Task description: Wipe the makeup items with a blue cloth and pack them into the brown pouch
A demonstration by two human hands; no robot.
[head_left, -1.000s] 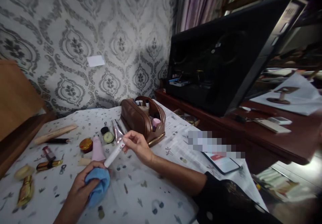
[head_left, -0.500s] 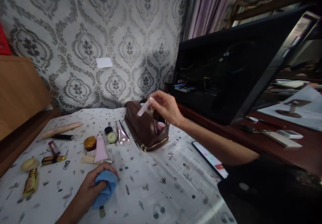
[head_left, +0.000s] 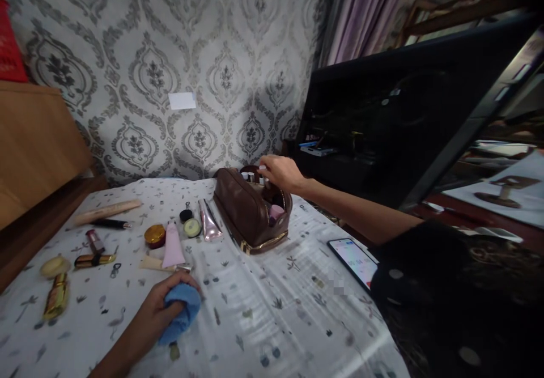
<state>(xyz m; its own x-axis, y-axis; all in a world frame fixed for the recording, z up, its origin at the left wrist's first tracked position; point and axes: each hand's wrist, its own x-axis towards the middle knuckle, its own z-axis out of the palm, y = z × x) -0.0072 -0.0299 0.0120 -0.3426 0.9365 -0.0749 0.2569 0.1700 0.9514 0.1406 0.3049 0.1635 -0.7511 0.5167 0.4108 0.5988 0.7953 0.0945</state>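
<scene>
My left hand (head_left: 155,310) is closed around a crumpled blue cloth (head_left: 186,310) low over the printed sheet. My right hand (head_left: 283,174) is at the open top of a brown cosmetic bag (head_left: 242,211), fingers pinched on a small pale tube (head_left: 262,178), most of which is hidden by the bag and fingers. Inside the bag, white caps and a pink-topped item (head_left: 276,212) show. Just beyond my left hand lie a pink squeeze tube (head_left: 173,247) and a beige tube (head_left: 151,263). A metallic pink tube (head_left: 209,222) rests beside the bag.
A gold-lidded jar (head_left: 154,235), a round pale-green pot (head_left: 192,228), a gold bottle (head_left: 56,298) and several other cosmetics lie at left. A phone (head_left: 352,262) lies at right, near a large black screen (head_left: 382,117). A wooden box (head_left: 38,140) stands far left.
My right hand has lowered the small pale tube from above the bag into its opening. My left hand still holds the cloth. The view has shifted slightly.
</scene>
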